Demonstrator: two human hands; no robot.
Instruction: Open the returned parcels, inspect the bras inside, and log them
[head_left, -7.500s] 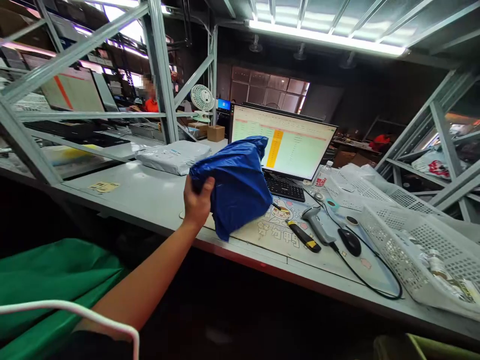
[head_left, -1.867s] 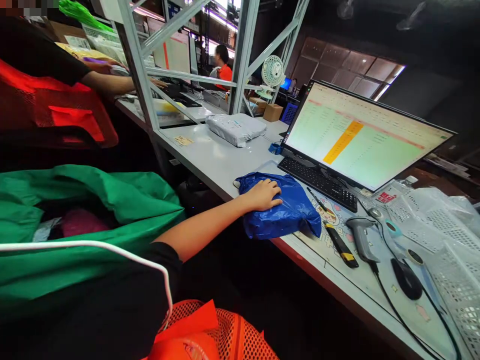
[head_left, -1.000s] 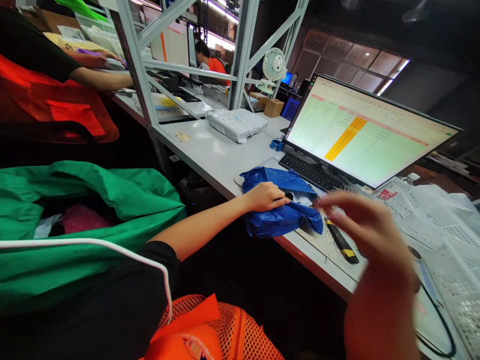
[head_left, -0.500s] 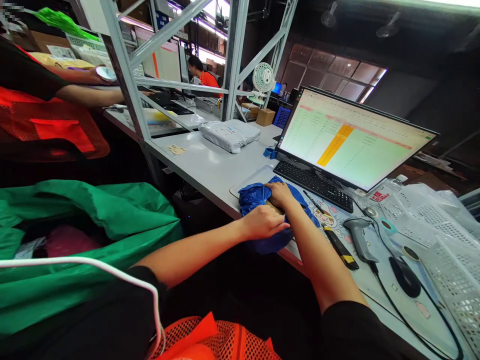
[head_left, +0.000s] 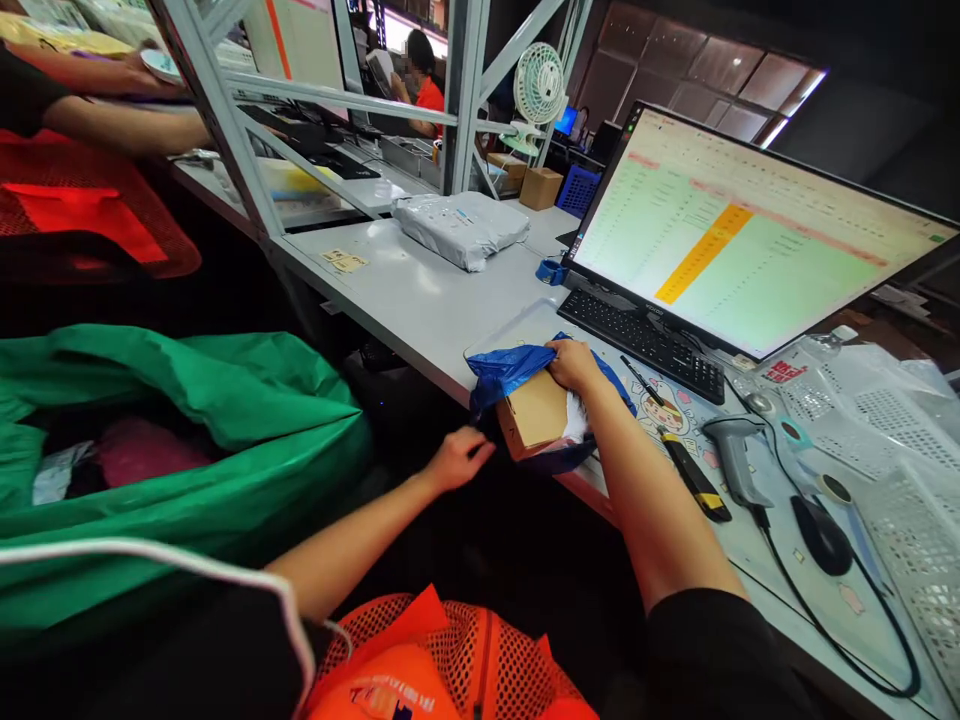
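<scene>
The step in hand appears to be getting the box [head_left: 538,408] out of the blue bag [head_left: 514,370]. The bag gapes, and the box's tan top and near end show just below the centre of the frame, while blue plastic lies along its left, far and lower right sides. A white piece [head_left: 576,418] shows at the box's right, under the forearm.

The right hand [head_left: 571,365] sits at the far edge of the opening, its fingers closed on the blue plastic; whether they also press on the box, I cannot tell. The box lies just below and left of that grip, at the front edge of the table [head_left: 420,310], tilted in the frame.

The left hand [head_left: 454,460] is apart from the box, just off its lower left, over the dark gap between the table and the green sack [head_left: 247,385]. Its thumb points right and its fingers curl; it is blurred, so I cannot tell if they close on anything.

As I judge it, the next move calls for the right hand to keep the plastic back while the left takes the box's near end and draws it clear.
</scene>
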